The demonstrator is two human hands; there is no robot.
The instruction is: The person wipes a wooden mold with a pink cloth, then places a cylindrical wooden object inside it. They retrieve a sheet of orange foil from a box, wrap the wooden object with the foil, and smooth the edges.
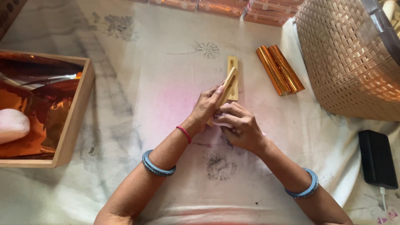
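Head | wooden tray: copper foil, pale lump (partly cropped) | both hands' fingers grip wooden mould

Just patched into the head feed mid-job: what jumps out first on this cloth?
Dead centre, the left hand grips a tilted wooden block while the right hand presses a pale pink lump at its lower end; a second wooden piece lies flat behind. Two shiny copper-coloured foil rolls lie just right of it, beside a large woven basket. At far left, a wooden tray is lined with crumpled copper foil.

Pale flower-printed cloth covers the surface — soft, warm daylight.
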